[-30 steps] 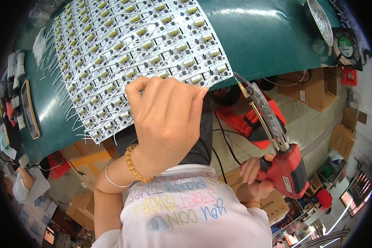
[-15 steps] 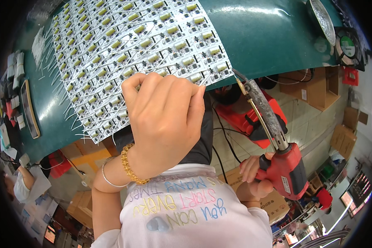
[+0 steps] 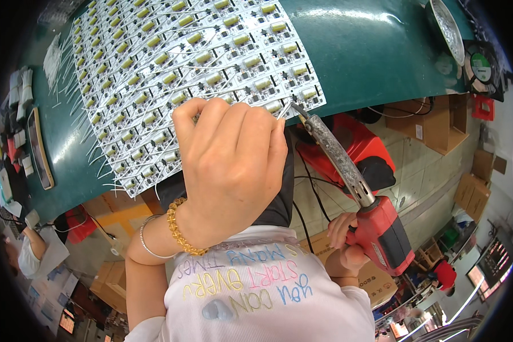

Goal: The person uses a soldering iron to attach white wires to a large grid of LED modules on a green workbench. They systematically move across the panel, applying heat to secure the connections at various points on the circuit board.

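Note:
My left hand (image 3: 231, 154) is over the near edge of a large white panel of circuit boards (image 3: 319, 98). Between its thumb and forefinger a thin white wire (image 3: 284, 110) is pinched, its end at the panel's near right corner. A red soldering gun (image 3: 376, 233) is gripped in my right hand (image 3: 347, 245), some of whose fingers are hidden behind the handle. Its long metal barrel slants up and left, and the dark tip (image 3: 297, 109) meets the panel beside the wire end. Rows of yellow-green cylinder parts and many white wires cover the panel.
The panel lies on a green table (image 3: 370, 62). A phone (image 3: 40, 148) lies at its left, a metal dish (image 3: 444, 31) and solder spool (image 3: 480, 67) at the far right. Below the edge are a red stool-like object (image 3: 347, 148) and cardboard boxes (image 3: 427, 122). Another person sits at left.
The soldering gun has swung left, and its tip has come from beyond the panel's corner onto the board by the wire. My left hand has shifted slightly right.

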`<state>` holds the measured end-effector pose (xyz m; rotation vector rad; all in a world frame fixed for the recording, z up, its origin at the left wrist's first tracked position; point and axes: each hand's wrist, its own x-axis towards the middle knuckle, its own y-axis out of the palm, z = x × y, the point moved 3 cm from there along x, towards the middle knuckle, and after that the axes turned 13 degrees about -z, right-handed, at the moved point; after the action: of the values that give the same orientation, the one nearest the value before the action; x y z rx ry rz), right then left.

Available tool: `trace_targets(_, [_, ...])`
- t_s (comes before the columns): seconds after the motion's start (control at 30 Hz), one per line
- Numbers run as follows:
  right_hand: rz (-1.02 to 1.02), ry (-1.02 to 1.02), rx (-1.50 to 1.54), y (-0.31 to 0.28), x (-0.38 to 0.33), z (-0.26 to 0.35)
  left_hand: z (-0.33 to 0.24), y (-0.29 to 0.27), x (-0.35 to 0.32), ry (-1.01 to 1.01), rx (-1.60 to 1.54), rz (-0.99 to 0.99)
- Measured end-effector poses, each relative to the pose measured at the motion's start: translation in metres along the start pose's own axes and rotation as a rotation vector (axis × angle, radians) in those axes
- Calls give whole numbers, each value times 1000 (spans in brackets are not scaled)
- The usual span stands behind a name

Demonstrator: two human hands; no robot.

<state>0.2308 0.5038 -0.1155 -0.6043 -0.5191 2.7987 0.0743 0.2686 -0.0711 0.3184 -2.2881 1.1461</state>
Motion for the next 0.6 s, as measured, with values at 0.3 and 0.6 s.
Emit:
trace_targets(0.3, [-92, -343, 43, -6, -5, -18, 1, -1, 1, -1, 0, 18])
trace_targets(0.6, [31, -141, 121, 1, 2, 13, 1, 0, 1, -8, -3, 23])
